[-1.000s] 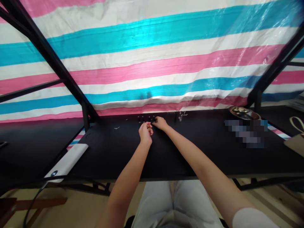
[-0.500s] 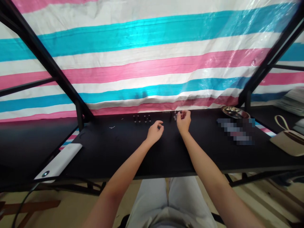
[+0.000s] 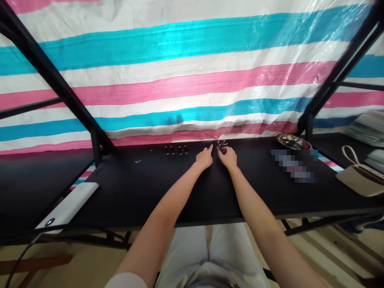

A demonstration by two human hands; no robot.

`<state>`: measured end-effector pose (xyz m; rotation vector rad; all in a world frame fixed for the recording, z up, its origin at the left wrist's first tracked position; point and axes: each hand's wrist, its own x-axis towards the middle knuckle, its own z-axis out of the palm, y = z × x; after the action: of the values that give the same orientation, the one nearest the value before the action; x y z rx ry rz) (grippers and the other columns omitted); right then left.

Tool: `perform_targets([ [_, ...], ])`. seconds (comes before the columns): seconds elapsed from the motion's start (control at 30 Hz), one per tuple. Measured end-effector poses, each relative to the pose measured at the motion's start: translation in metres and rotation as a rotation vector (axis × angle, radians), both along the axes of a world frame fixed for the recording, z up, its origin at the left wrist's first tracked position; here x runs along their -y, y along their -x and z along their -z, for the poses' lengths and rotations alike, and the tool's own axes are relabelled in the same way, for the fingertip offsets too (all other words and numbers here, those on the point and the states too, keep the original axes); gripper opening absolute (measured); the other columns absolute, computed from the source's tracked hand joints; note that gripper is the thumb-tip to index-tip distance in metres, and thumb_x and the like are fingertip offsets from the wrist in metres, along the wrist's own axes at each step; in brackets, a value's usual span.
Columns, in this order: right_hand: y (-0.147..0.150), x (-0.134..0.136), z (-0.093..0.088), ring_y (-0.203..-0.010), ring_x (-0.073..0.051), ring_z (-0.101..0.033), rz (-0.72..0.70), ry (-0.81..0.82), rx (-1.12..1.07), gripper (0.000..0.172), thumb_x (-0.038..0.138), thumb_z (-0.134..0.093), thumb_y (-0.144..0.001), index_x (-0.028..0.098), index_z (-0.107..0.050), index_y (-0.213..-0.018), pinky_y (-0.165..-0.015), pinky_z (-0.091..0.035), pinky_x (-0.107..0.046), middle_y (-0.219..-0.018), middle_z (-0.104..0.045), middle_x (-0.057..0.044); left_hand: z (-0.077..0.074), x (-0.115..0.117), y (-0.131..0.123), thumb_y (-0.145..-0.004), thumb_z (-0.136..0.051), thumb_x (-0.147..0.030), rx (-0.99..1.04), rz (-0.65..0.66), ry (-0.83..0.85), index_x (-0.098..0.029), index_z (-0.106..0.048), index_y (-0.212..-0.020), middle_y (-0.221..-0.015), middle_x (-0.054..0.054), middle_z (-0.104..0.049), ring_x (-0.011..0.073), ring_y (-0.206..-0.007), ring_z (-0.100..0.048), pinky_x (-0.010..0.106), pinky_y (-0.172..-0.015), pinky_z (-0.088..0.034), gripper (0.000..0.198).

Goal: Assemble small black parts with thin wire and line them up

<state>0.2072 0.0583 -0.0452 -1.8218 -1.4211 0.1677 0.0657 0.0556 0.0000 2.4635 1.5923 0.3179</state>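
Head view: right fingers (image 3: 223, 150) overlap pieces (image 3: 219, 147) (dish (image 3: 294, 141) rightward).

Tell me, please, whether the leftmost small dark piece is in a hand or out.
Out: the small dark piece rests on the black table, apart from the left hand. Upright or lying, I cannot tell.

Tiny pieces (image 3: 219, 147) indistinct, item (image 3: 292, 166) pixelated, pouch (image 3: 357, 179) cropped right
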Motion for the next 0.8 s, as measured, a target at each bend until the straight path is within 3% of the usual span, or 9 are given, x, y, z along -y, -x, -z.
perform_targets([
  [0.23,0.003,-0.003,-0.001,-0.089,-0.023,-0.055,-0.010,0.056,0.110,0.031,0.040,-0.053,-0.077,0.016,-0.062,-0.095,-0.074,-0.040,-0.032,-0.094,-0.061,-0.009,0.001,-0.003,-0.009,-0.088,-0.039,-0.029,-0.013,-0.044,-0.162,-0.019,-0.047,-0.117,-0.111,0.011,-0.053,0.0251,-0.091,-0.061,0.036,-0.076,-0.046,0.032],
  [0.47,0.004,-0.010,0.001,-0.089,-0.022,-0.055,0.009,0.091,0.146,0.030,0.040,-0.054,-0.078,0.017,-0.063,-0.094,-0.074,-0.040,-0.032,-0.094,-0.061,-0.010,0.007,-0.004,-0.009,-0.085,-0.045,-0.025,0.104,-0.119,-0.183,-0.019,-0.052,-0.100,-0.104,0.008,-0.057,0.0213,-0.084,-0.061,0.032,-0.071,-0.044,0.018],
  [0.8,0.003,-0.014,0.003,-0.088,-0.021,-0.056,0.012,0.157,0.174,0.025,0.039,-0.055,-0.077,0.019,-0.064,-0.090,-0.074,-0.040,-0.031,-0.091,-0.061,-0.007,0.000,0.027,0.043,-0.075,-0.056,-0.022,0.438,-0.078,-0.185,-0.022,-0.055,-0.084,-0.082,0.000,-0.064,0.0150,-0.078,-0.059,0.025,-0.068,-0.042,0.009],
])
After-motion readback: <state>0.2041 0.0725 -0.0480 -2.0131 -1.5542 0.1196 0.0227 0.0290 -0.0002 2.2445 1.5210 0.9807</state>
